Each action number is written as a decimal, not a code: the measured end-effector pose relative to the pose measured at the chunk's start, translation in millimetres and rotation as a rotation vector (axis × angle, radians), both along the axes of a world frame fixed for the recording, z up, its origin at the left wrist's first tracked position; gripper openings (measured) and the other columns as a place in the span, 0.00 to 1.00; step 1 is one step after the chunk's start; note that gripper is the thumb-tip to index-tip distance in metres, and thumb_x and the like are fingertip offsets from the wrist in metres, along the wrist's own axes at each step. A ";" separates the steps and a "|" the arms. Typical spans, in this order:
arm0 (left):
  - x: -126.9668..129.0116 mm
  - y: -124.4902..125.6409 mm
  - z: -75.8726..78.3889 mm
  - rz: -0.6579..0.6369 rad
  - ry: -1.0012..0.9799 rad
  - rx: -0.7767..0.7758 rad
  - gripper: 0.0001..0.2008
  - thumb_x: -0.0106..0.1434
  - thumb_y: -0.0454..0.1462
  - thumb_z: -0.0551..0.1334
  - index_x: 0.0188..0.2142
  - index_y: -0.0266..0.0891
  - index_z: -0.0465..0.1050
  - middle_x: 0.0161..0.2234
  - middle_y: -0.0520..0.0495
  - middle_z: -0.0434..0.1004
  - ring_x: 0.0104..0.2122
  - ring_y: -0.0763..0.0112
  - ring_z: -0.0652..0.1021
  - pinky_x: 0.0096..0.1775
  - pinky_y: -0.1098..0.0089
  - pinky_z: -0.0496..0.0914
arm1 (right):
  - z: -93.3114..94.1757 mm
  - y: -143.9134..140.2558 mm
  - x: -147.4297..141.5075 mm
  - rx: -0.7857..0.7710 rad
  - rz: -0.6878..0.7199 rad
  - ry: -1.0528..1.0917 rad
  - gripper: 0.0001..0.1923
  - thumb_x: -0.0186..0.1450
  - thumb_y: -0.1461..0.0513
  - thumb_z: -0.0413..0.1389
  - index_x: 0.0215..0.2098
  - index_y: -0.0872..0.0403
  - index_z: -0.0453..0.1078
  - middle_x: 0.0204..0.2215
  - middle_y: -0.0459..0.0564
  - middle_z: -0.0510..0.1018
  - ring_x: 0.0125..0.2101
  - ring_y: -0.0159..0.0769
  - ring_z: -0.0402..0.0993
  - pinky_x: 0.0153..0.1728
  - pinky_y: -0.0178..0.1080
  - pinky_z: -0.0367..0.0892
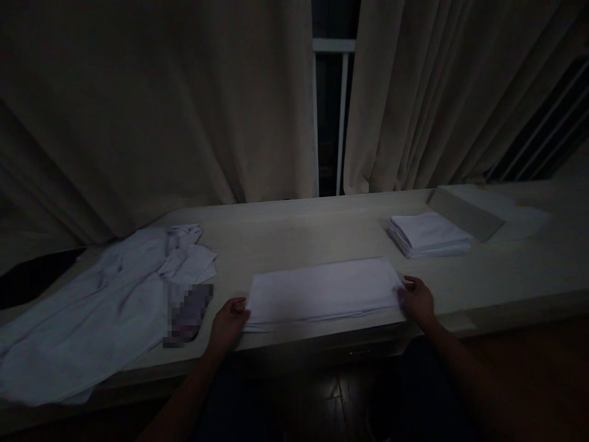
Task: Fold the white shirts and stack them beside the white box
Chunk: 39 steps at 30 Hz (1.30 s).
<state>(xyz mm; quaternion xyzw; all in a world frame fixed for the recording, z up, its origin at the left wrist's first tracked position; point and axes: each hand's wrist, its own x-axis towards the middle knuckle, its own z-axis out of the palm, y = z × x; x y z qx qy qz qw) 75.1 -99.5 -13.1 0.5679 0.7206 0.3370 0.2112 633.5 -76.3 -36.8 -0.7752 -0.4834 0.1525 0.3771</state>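
In dim light, heavy beige curtains [257, 92] hang across the upper left and upper right of the frame. Between them, near top centre, a narrow dark window [328, 123] shows white bars [334, 46]. A long pale desk [294, 236] crosses the middle, with dark reddish-brown floor [538, 380] at lower right.

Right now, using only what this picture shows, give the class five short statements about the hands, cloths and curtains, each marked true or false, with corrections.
1. The left hand is at one end of the long folded cloth. True.
2. The right hand is on the crumpled cloth. False: it is at the long folded cloth's other end.
3. The crumpled cloth lies to the person's left. True.
4. The smaller folded pile is dark. False: it is whitish.
5. The curtains meet completely. False: a gap shows white bars.
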 end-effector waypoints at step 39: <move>7.4 -5.6 8.4 -0.018 0.025 0.000 0.27 0.51 0.52 0.63 0.46 0.38 0.70 0.34 0.48 0.77 0.29 0.67 0.78 0.36 0.66 0.70 | -0.7 -8.2 -2.1 0.067 0.027 -0.045 0.25 0.59 0.53 0.53 0.50 0.58 0.71 0.44 0.58 0.78 0.43 0.46 0.75 0.48 0.45 0.67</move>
